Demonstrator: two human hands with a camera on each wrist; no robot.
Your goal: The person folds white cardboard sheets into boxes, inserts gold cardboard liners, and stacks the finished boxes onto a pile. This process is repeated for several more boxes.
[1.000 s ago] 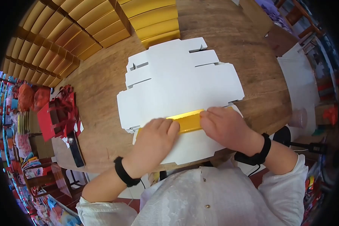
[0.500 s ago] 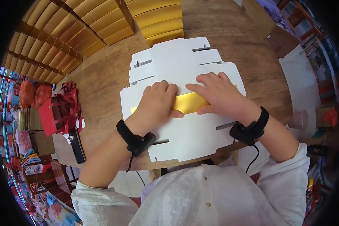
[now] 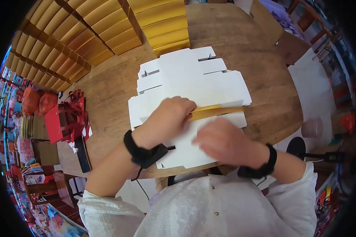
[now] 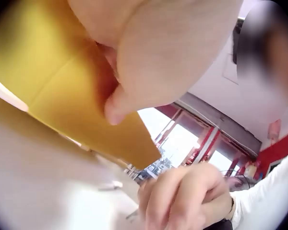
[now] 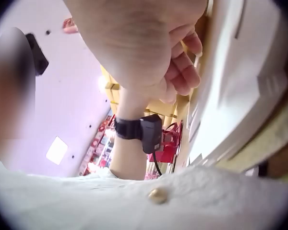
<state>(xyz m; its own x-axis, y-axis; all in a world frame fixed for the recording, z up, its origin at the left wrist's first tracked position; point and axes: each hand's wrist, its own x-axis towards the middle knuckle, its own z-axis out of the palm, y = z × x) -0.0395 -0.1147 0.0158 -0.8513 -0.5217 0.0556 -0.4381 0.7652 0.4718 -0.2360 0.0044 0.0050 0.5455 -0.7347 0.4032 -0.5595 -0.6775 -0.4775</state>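
A pile of flat box blanks [image 3: 194, 85], white side up, lies on the wooden table in front of me. Part of the near blank is folded up and shows its gold face as a gold cardboard flap [image 3: 217, 113]. My left hand [image 3: 166, 120] pinches that flap near its left part; in the left wrist view the thumb lies against the gold card [image 4: 62, 91]. Just nearer to my body, my right hand [image 3: 225, 142] is blurred over the white card. Its fingers bend loosely in the right wrist view and hold nothing.
Stacked gold boxes [image 3: 95, 37] line the far left of the table, with another gold stack [image 3: 162, 23] behind the blanks. Red gift bags [image 3: 65, 120] and a dark phone-like object [image 3: 82, 154] lie at left. A carton [image 3: 292, 49] stands at far right.
Both hands first pressed along the gold strip, pushing it away from my body. Now the flap stands up in my left hand's grip, while my right hand has come off it and back towards me.
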